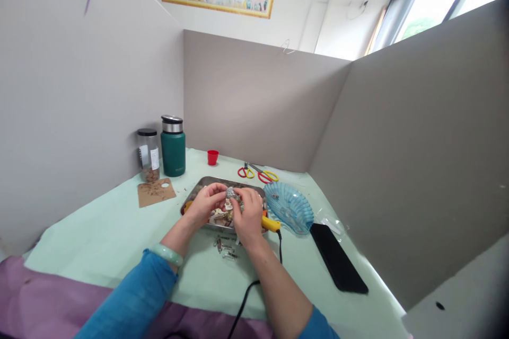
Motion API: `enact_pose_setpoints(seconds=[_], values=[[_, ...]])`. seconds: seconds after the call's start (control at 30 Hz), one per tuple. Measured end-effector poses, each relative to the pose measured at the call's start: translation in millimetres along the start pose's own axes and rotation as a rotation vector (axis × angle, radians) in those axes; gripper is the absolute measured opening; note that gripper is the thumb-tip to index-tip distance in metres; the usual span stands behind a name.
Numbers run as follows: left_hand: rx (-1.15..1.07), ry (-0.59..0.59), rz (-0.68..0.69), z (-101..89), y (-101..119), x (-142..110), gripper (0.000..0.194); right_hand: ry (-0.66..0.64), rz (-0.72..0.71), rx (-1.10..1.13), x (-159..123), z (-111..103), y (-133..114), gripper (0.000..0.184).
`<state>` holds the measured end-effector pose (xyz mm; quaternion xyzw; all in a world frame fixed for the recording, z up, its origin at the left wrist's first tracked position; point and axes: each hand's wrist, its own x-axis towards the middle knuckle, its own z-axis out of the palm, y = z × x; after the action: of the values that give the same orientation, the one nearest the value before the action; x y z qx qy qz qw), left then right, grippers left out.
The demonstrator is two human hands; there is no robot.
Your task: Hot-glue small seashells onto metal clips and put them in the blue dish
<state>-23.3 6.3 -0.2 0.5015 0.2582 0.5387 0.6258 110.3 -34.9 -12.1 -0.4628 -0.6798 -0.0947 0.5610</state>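
Note:
My left hand (209,204) and my right hand (248,214) meet over a metal tray (207,180). Between their fingertips they pinch a small silvery, textured piece (230,193); its exact kind is too small to make out. Below it, the tray holds a jumble of small whitish and gold-coloured pieces (220,217), partly hidden by my hands. A yellow-handled tool with a black cord (272,224) lies against the tray's right side, its front end behind my right hand. Several small metal clip-like pieces (226,249) lie on the table just in front of the tray.
A blue scalloped dish (290,206) and black phone-like slab (338,259) lie right. Behind are scissors (265,176) and a red cup (212,157). Left stand a green flask (173,153) and a jar (148,156), near a brown card (156,194). Partitions enclose the table.

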Motion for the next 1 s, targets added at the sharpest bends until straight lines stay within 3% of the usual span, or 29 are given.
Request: enact_pose_setpoints(seconds=[0.4, 0.7, 1.0], values=[[0.018, 0.035, 0.052, -4.3, -4.8, 4.0, 0.025, 0.048, 0.030, 0.035, 1.2, -1.9, -2.2, 0.018], [0.243, 0.137, 0.153, -1.6, -7.6, 4.4, 0.024, 0.086, 0.046, 0.016, 0.9, -0.6, -1.5, 0.016], [0.270, 0.203, 0.202, -0.7, -7.8, 4.9, 0.026, 0.072, 0.038, -0.003, -0.5, 1.4, 1.5, 0.017]])
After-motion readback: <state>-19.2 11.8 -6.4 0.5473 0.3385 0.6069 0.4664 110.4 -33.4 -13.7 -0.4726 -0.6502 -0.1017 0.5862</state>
